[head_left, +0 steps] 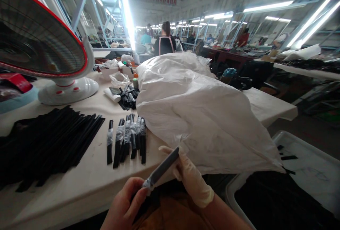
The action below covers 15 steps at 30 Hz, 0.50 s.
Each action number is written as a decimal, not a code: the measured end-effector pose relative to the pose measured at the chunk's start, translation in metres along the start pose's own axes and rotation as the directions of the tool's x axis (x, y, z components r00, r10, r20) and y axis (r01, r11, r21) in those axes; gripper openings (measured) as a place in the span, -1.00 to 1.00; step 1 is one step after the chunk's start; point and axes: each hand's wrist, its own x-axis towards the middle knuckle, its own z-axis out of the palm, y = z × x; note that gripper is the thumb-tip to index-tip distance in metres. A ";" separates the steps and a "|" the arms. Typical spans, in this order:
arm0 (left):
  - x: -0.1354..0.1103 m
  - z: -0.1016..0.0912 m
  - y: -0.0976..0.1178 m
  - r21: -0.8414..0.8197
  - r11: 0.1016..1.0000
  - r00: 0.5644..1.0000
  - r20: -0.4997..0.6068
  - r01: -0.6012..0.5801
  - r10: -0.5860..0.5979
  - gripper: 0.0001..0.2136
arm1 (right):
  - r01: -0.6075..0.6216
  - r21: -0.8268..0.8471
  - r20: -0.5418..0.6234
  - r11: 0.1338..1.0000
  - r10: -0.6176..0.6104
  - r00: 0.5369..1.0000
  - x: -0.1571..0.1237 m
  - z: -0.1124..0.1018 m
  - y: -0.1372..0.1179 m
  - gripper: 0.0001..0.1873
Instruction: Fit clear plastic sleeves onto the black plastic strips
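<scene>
A flat black strip (164, 165) with clear plastic wrap around its lower end slants between my hands, above the table's front edge. My bare left hand (130, 199) pinches the wrapped end between thumb and fingers. On my right hand (193, 180) is a thin whitish glove; its fingers close around the strip's upper end, and a wisp of clear film shows beside them. To the left, several black strips with plastic-wrapped middles (130, 139) lie in a row. A large pile of bare black strips (55, 141) spreads farther left.
A white fan (67, 90) with a red-rimmed guard stands at the left. A big white plastic sheet (191, 99) covers bulky stuff ahead. Short black pieces (129, 97) lie behind the row. A white bin (313, 162) with black material sits low right. Several people work farther off.
</scene>
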 end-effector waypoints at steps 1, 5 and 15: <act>0.000 0.002 0.000 -0.033 0.999 1.000 -0.024 0.010 -0.011 -0.76 | -0.006 0.023 -0.016 1.000 0.006 1.000 0.000 0.003 0.002 -0.33; -0.001 0.009 -0.004 -0.172 0.985 0.997 -0.069 0.031 -0.043 -0.75 | -0.144 -0.003 0.211 0.990 0.142 0.967 0.002 0.015 0.010 -0.26; 0.021 0.004 -0.023 -0.031 0.998 0.971 -0.232 0.057 -0.063 -0.70 | -0.113 -0.045 0.128 0.993 0.118 0.985 0.016 0.016 0.015 -0.21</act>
